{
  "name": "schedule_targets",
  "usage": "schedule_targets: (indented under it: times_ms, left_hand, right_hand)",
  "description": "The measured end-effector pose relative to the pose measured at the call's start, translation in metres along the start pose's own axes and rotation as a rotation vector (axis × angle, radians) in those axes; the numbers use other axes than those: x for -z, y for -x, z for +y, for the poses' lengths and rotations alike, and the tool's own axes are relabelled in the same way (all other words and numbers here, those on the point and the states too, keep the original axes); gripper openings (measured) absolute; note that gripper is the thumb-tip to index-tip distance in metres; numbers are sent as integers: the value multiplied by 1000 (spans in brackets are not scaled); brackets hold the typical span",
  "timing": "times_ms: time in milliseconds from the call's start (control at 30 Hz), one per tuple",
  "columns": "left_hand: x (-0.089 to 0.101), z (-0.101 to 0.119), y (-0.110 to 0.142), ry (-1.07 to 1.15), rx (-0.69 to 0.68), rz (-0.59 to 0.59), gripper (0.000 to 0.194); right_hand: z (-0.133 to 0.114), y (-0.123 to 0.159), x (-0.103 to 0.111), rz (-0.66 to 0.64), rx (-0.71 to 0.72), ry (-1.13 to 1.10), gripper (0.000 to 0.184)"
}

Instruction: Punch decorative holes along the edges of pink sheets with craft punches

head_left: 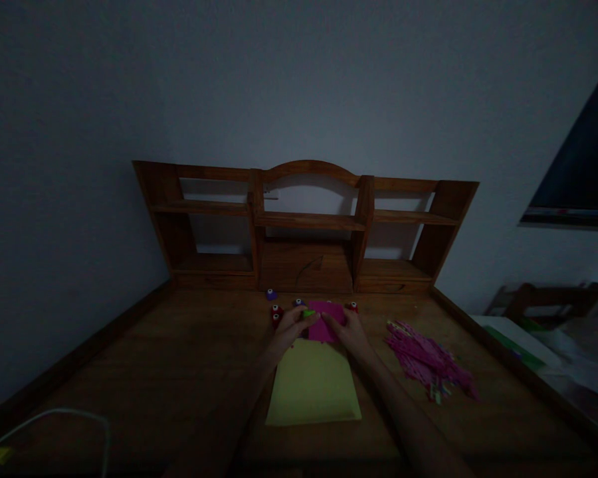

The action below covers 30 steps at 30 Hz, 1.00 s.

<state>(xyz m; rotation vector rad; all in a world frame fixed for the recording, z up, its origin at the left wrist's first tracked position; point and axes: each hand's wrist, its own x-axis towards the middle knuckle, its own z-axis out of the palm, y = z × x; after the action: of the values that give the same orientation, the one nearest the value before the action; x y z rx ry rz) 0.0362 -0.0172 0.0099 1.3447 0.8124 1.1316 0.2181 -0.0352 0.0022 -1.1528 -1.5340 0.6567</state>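
Note:
Both my hands meet over a small magenta paper held above the far edge of a yellow sheet on the wooden desk. My left hand is closed on the paper's left side, with a small green punch at its fingertips. The paper's right side is gripped by my right hand. Small red and purple punches lie just beyond my hands. The scene is dim.
A pile of pink paper strips lies to the right of the yellow sheet. A wooden shelf unit stands at the desk's back against the wall. A pale cord curls at the near left. A chair stands off to the right.

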Motion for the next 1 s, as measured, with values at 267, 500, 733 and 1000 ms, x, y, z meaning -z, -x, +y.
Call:
schedule_targets:
  times_ms: [267, 500, 733, 1000]
  left_hand:
    - [0, -5, 0, 1, 4, -65, 38]
    - [-4, 6, 5, 53, 91, -77, 45]
    - [-5, 6, 6, 89, 93, -42, 41]
    - [-5, 4, 2, 93, 50, -26, 44]
  right_hand:
    - [-6, -2, 2, 17, 21, -10, 46]
    - [3, -2, 1, 7, -3, -16, 45]
    - [1, -3, 2, 22, 24, 1, 42]
    - [0, -4, 3, 25, 19, -39, 42]
